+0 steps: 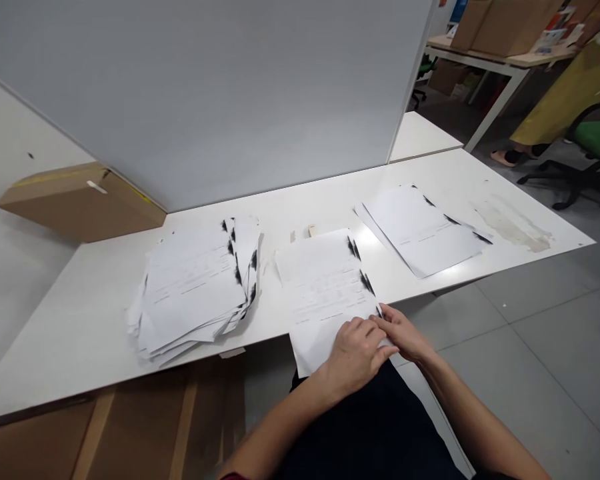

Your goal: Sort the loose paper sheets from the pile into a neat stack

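One set of printed sheets (325, 287), mid-span on the white table (105, 333), overhanging its near edge at six o'clock. Right hand (403, 331): thumb and fingers pinched on the set's four o'clock edge. Left hand (357, 355): fingers together over the five o'clock corner, thumb apart; grip, cannot tell. Paper pile (190, 287), nine o'clock; further sheets (425, 230), two o'clock. Handling advice: support the overhang, pinch lightly, avoid creasing.

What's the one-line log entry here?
left hand: on middle papers | right hand: at their right edge | left stack, right papers: on white table
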Available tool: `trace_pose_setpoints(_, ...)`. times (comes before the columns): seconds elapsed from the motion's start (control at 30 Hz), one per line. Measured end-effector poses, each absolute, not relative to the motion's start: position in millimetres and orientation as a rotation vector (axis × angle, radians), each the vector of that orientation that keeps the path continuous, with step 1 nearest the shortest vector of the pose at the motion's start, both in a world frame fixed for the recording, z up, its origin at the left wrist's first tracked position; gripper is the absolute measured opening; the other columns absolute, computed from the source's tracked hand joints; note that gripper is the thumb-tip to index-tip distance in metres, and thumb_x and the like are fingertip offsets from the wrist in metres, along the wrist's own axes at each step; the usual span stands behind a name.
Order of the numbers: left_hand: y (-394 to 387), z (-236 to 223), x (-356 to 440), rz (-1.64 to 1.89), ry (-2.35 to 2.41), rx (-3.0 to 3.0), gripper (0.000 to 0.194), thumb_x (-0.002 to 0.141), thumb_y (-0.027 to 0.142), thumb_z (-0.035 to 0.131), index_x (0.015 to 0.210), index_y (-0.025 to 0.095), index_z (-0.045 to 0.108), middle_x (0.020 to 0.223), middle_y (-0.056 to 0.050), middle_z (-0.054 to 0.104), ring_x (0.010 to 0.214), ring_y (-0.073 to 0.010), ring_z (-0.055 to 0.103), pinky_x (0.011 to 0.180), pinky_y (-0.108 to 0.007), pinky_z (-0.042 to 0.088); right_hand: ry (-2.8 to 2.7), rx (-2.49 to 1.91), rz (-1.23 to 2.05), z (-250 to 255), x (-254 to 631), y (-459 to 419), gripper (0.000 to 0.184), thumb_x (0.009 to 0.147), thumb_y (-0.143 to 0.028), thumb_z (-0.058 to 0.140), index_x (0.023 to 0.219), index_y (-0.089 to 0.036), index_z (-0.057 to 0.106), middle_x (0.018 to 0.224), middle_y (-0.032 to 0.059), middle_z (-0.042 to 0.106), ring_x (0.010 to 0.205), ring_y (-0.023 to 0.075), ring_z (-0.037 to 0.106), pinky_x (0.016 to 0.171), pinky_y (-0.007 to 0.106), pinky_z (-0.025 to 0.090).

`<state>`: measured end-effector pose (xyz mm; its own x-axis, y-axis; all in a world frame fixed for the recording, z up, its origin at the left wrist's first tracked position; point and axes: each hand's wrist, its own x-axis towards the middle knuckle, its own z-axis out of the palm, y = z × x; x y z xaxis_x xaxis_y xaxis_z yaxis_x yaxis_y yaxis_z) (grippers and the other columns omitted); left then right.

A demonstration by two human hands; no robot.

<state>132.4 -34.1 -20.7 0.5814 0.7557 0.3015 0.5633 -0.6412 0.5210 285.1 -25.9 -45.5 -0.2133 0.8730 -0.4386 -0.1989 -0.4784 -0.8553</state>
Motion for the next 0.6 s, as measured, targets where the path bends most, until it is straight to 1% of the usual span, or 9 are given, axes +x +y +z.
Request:
trace_pose_setpoints(0.07,-19.2,-20.7,110.0,0.842,1.205,2.314,0.021,0.085,0.036,0.049,0.092,0.02,0.06,0.088,-0.006,0.063,0.083,-0.0189,0.056,0.076,-0.034,0.047,-0.844,-1.249,1.857,-43.9,287.5,-26.7,0.028,0.075,-0.037,0.064,0.096,-0.019,0.06,0.079,0.001,0.067,0.067,0.0152,0.06,0.068,0.028,0.048)
trace_pose_setpoints(0.13,3.0,-22.0,78.9,0.988,1.659,2.075,0.026,0.086,0.037,0.046,0.099,0.019,0.059,0.093,-0.01,0.062,0.091,-0.0225,0.055,0.082,-0.039,0.045,-0.819,-1.265,1.91,-44.6,290.8,-29.0,0.031,0.076,-0.036,0.062,0.102,-0.019,0.06,0.082,0.0024,0.068,0.069,0.0164,0.061,0.067,0.029,0.048)
trace_pose_setpoints(0.2,27.8,-24.8,48.1,0.979,2.009,1.806,0.043,0.083,0.04,0.049,0.119,0.016,0.05,0.108,-0.015,0.058,0.099,-0.0267,0.054,0.086,-0.045,0.043,-0.828,-1.308,1.913,-47.2,294.3,-32.3,0.031,0.077,-0.036,0.061,0.102,-0.018,0.061,0.082,0.0029,0.069,0.068,0.0166,0.062,0.064,0.027,0.048)
trace_pose_setpoints(0.27,50.2,-28.5,25.7,0.913,2.087,1.547,0.062,0.079,0.043,0.054,0.132,0.015,0.037,0.113,-0.016,0.056,0.096,-0.0271,0.056,0.084,-0.044,0.044,-0.854,-1.347,1.897,-50.5,297.5,-35.8,0.031,0.078,-0.037,0.061,0.101,-0.018,0.062,0.082,0.003,0.069,0.068,0.0165,0.061,0.062,0.027,0.047)
trace_pose_setpoints(0.3,59.6,-30.4,19.0,0.903,2.073,1.436,0.068,0.077,0.043,0.056,0.135,0.014,0.033,0.114,-0.016,0.057,0.095,-0.0265,0.058,0.084,-0.043,0.045,-0.868,-1.357,1.891,-52.0,298.9,-37.3,0.031,0.078,-0.038,0.061,0.101,-0.017,0.062,0.082,0.003,0.069,0.068,0.0165,0.061,0.062,0.027,0.047)
trace_pose_setpoints(0.37,74.3,-34.0,14.4,0.964,1.991,1.25,0.071,0.073,0.04,0.063,0.133,0.015,0.037,0.113,-0.016,0.059,0.097,-0.0254,0.059,0.087,-0.04,0.045,-0.898,-1.368,1.893,-54.2,301.0,-39.1,0.032,0.078,-0.04,0.06,0.101,-0.017,0.062,0.081,0.003,0.069,0.068,0.0166,0.061,0.063,0.027,0.048)
trace_pose_setpoints(0.47,85.7,-36.5,22.5,1.179,1.739,0.973,0.062,0.065,0.032,0.071,0.121,0.014,0.05,0.111,-0.015,0.062,0.101,-0.0236,0.06,0.09,-0.037,0.045,-0.925,-1.368,1.884,-54.6,301.6,-39.6,0.035,0.078,-0.041,0.06,0.103,-0.017,0.062,0.083,0.0031,0.069,0.069,0.0171,0.062,0.066,0.029,0.049)
trace_pose_setpoints(0.53,86.8,-33.8,30.4,1.281,1.48,0.779,0.054,0.063,0.028,0.073,0.111,0.012,0.055,0.104,-0.014,0.065,0.094,-0.0218,0.063,0.086,-0.037,0.048,-0.921,-1.354,1.871,-52.9,300.2,-39.4,0.038,0.079,-0.041,0.06,0.108,-0.018,0.06,0.089,0.0041,0.069,0.075,0.0188,0.063,0.07,0.031,0.05)
trace_pose_setpoints(0.6,84.6,-25.6,35.3,1.291,1.237,0.657,0.049,0.061,0.028,0.075,0.104,0.011,0.058,0.098,-0.012,0.068,0.087,-0.0212,0.065,0.084,-0.037,0.05,-0.933,-1.338,1.847,-49.7,298.4,-39.1,0.041,0.08,-0.042,0.059,0.113,-0.019,0.058,0.096,0.0054,0.068,0.081,0.0209,0.064,0.074,0.033,0.05)
